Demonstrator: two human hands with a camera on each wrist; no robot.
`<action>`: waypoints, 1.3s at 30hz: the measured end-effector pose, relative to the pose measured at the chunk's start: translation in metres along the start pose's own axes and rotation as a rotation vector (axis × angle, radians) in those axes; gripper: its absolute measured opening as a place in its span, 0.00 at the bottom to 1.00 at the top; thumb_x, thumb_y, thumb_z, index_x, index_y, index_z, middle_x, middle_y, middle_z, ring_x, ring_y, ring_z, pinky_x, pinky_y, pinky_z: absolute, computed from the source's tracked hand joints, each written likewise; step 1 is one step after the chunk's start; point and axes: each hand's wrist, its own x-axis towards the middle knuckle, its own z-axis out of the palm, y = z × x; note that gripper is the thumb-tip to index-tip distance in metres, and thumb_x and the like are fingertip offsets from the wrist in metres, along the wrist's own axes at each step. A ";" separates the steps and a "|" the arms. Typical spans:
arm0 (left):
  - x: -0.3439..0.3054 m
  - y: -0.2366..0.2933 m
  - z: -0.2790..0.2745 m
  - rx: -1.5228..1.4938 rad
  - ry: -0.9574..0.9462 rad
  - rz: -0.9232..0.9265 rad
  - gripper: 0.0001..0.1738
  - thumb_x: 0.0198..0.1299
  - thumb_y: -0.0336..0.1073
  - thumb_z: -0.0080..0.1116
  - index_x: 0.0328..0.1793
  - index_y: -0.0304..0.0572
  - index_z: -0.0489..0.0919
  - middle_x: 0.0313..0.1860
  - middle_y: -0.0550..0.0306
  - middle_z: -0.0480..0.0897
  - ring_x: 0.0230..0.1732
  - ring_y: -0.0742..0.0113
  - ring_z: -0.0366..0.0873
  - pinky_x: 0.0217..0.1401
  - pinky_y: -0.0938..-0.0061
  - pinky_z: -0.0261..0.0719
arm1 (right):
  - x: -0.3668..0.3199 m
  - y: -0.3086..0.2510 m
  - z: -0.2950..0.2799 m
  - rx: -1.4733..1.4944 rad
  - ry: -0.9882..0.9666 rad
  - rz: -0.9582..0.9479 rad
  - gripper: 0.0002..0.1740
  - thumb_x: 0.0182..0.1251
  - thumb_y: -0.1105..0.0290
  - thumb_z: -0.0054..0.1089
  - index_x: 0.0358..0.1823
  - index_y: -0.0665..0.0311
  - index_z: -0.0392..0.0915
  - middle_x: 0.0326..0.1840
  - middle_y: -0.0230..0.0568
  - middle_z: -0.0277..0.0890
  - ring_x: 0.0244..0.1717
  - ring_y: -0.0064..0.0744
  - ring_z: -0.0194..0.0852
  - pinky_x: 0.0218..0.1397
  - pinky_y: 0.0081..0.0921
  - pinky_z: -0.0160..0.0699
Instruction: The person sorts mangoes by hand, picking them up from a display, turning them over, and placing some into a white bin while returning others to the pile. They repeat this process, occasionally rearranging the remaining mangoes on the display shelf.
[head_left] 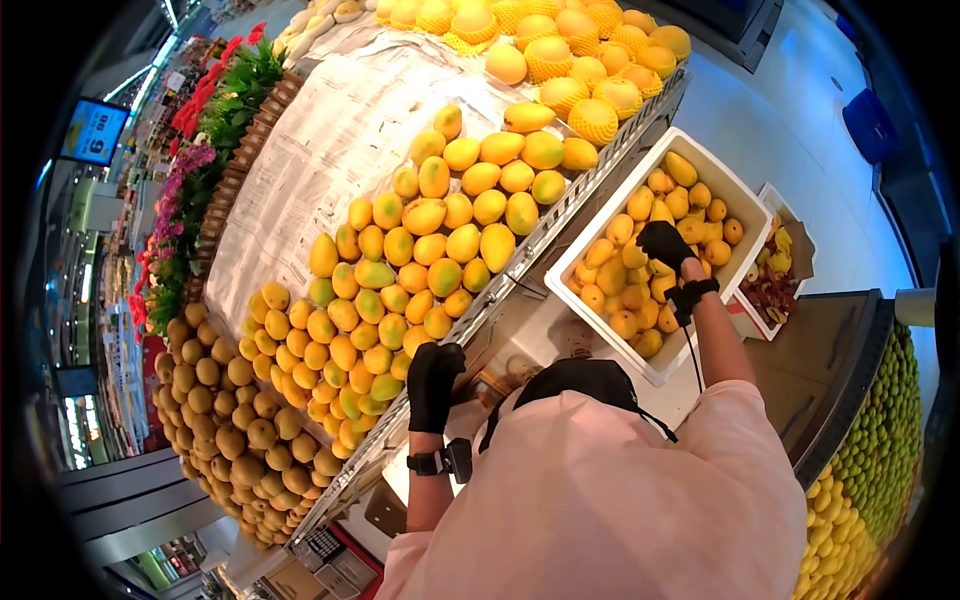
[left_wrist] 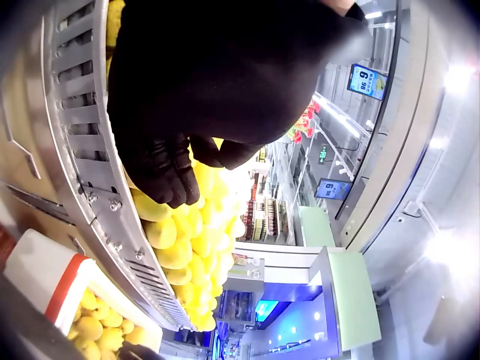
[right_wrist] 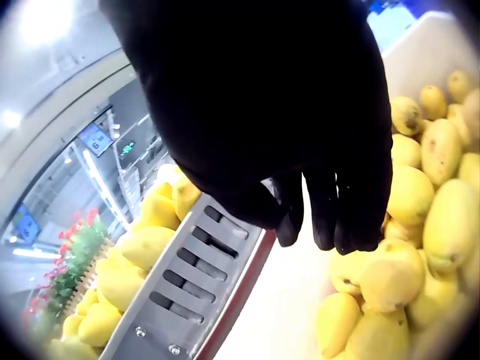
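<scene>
In a black glove, my right hand (head_left: 664, 246) is over a white foam box (head_left: 742, 192) of yellow mangoes (head_left: 612, 285). In the right wrist view its fingers (right_wrist: 322, 217) hang down beside the mangoes (right_wrist: 390, 274), with no fruit showing between them. My left hand (head_left: 435, 385), gloved in black too, hovers by the metal rail (head_left: 520, 265) of the display stand. Loosely bent fingers (left_wrist: 161, 176) of that hand overlap the displayed mangoes (left_wrist: 176, 255) in the left wrist view, and nothing shows in its grasp.
Rows of mangoes (head_left: 430, 215) cover the sloping stand, with brown round fruit (head_left: 235, 400) at its near left and netted yellow fruit (head_left: 595, 95) at the far end. A smaller box (head_left: 775, 265) stands beyond the foam box. Green fruit (head_left: 880, 420) is piled at right.
</scene>
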 end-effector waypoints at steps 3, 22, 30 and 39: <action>0.000 -0.001 -0.005 -0.139 -0.031 -0.076 0.08 0.64 0.23 0.53 0.48 0.35 0.76 0.36 0.58 0.78 0.36 0.71 0.78 0.40 0.80 0.78 | 0.034 -0.052 -0.051 0.323 0.084 0.293 0.12 0.59 0.66 0.55 0.36 0.68 0.80 0.40 0.55 0.81 0.42 0.53 0.80 0.47 0.41 0.78; -0.047 0.019 0.013 0.528 0.148 0.135 0.17 0.65 0.22 0.53 0.60 0.33 0.72 0.46 0.53 0.82 0.41 0.69 0.81 0.46 0.77 0.81 | 0.255 -0.142 -0.131 -0.071 0.023 -0.101 0.35 0.51 0.65 0.72 0.63 0.59 0.70 0.58 0.54 0.74 0.58 0.53 0.72 0.63 0.38 0.72; -0.053 0.013 0.007 0.174 0.213 -0.086 0.14 0.66 0.24 0.52 0.57 0.33 0.73 0.45 0.53 0.82 0.41 0.68 0.82 0.44 0.76 0.82 | 0.273 -0.148 -0.144 -0.151 -0.108 -0.241 0.36 0.51 0.60 0.72 0.63 0.57 0.69 0.59 0.55 0.73 0.60 0.54 0.72 0.63 0.41 0.72; -0.045 0.009 0.004 -0.090 0.257 -0.134 0.12 0.67 0.25 0.52 0.56 0.34 0.73 0.44 0.53 0.82 0.43 0.67 0.82 0.46 0.74 0.81 | 0.292 -0.155 -0.131 -0.232 -0.017 -0.350 0.32 0.58 0.63 0.64 0.66 0.55 0.68 0.58 0.53 0.74 0.59 0.51 0.74 0.61 0.40 0.74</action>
